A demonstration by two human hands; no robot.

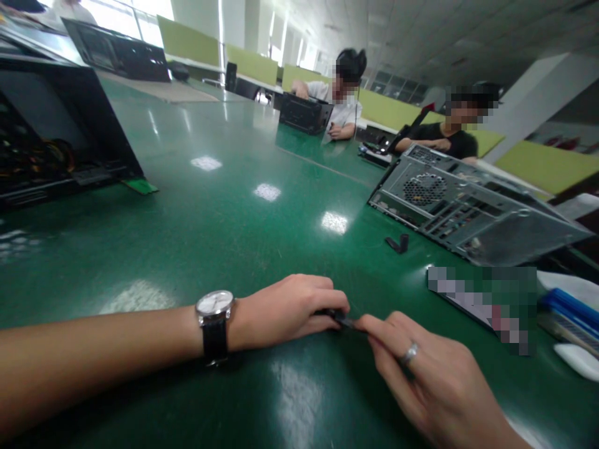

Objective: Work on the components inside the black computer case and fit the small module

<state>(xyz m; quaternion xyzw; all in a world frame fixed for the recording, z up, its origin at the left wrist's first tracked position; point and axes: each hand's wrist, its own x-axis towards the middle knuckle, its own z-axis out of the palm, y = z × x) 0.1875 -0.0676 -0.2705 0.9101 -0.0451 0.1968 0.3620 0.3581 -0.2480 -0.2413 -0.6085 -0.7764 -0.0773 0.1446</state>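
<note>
Just above the green table, my left hand (pixel 299 308), with a watch (pixel 215 305) on its wrist, pinches one end of a small dark narrow piece (pixel 345 320). My right hand (pixel 430 368), wearing a ring, has its thumb and fingertips closed on the other end. The piece spans the short gap between both hands. Its exact kind cannot be made out, since the fingers cover most of it. Beyond the right hand lies a small black bent part (pixel 397 243), touched by neither hand.
An open metal computer case (pixel 435 193) lies at the right. A black case (pixel 60 131) stands at the left. Near my right hand are a blurred-out flat item (pixel 482 305), a blue object (pixel 573 315) and a white one (pixel 578 360). Two people work across the green table (pixel 234 231).
</note>
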